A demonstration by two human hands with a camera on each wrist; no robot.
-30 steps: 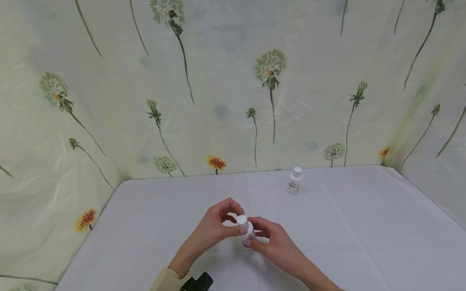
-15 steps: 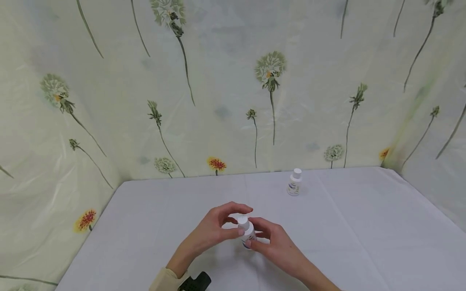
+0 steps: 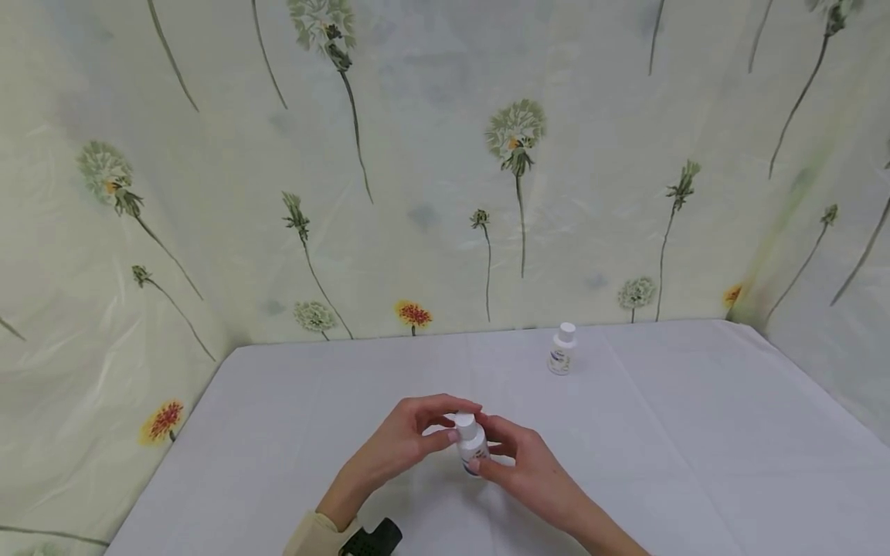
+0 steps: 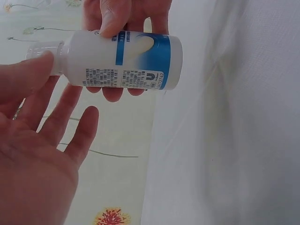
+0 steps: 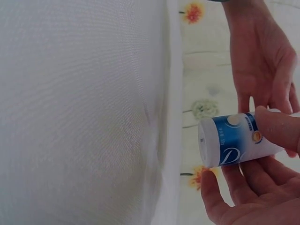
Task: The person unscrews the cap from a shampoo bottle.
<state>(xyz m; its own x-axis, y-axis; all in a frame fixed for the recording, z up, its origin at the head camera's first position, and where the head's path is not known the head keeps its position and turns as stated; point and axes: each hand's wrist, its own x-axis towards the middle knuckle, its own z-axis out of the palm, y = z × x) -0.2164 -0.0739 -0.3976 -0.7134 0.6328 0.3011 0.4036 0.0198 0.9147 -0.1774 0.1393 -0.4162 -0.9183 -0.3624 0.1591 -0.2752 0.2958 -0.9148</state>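
A small white bottle (image 3: 473, 448) with a blue-and-white label is held between both hands over the table, cap up and slightly tilted. My right hand (image 3: 523, 461) grips its body, thumb on the near side and fingers behind, as the right wrist view also shows around the blue label (image 5: 230, 137). At the top, my left hand (image 3: 409, 434) has its thumb and index finger at opposite sides of the white cap (image 4: 43, 47). In the left wrist view, the little finger (image 4: 83, 133) stands away from the bottle. The far side of the cap is hidden behind the fingers.
Another white bottle (image 3: 561, 357) of similar look stands upright near the table's back edge, right of centre. A white cloth covers the table (image 3: 647, 463). Flower-patterned sheeting (image 3: 431, 170) hangs behind and at both sides.
The left fingers opened away from the cap, the index finger stretching past it, then came back around it with the thumb at the cap's left side. The right hand kept its grip, nearly still.
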